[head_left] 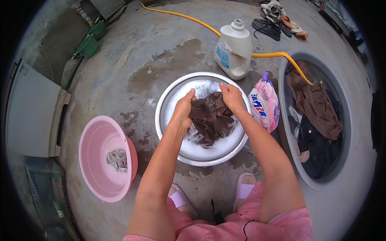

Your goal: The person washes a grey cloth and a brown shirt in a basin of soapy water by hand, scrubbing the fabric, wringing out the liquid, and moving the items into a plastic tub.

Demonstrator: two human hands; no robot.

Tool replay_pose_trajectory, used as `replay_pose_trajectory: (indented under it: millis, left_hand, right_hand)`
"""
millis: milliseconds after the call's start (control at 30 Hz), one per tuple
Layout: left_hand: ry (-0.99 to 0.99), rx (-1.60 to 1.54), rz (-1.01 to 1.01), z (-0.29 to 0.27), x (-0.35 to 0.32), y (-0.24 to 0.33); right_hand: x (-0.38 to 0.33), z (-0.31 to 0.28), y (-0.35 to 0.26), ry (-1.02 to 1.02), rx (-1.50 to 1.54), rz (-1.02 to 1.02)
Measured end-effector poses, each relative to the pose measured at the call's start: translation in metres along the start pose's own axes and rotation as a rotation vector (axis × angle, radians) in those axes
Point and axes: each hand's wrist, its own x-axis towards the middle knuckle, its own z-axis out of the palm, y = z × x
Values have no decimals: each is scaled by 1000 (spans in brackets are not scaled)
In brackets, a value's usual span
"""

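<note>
A wet, dark brown garment (213, 118) is bunched between my two hands, its lower part lying in white suds. Around it is a round metal basin (161, 138) of foamy water. My left hand (184, 107) grips the cloth on its left side, thumb up. At the upper right of the cloth, my right hand (232, 96) is closed on its edge, thumb also raised. Which kind of garment it is I cannot tell. Just right of the basin stands a pink and white soft detergent pouch (265, 102) with a purple cap.
A large white jug (234, 50) stands behind the basin. At right, a grey tub (286, 138) holds soaking dark clothes, with a yellow hose (273, 54) running into it. A pink basin (90, 176) with a grey cloth (117, 159) sits at left. Several shoes (277, 22) lie at the back right.
</note>
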Motion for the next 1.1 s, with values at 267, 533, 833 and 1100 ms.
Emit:
replay_pose_trajectory:
  millis: [267, 533, 833, 1100]
  left_hand:
    - [250, 861, 275, -57, 44, -39]
    - [121, 1892, 467, -36, 42, -96]
    - [-96, 1953, 41, -56, 59, -122]
    - [-10, 1398, 344, -81, 79, -112]
  right_hand:
    - [10, -5, 35, -19, 98, 32]
    - [-44, 20, 73, -380, -720, -227]
    - [-33, 39, 86, -741, -793, 2]
    - [-8, 23, 57, -309, -292, 49]
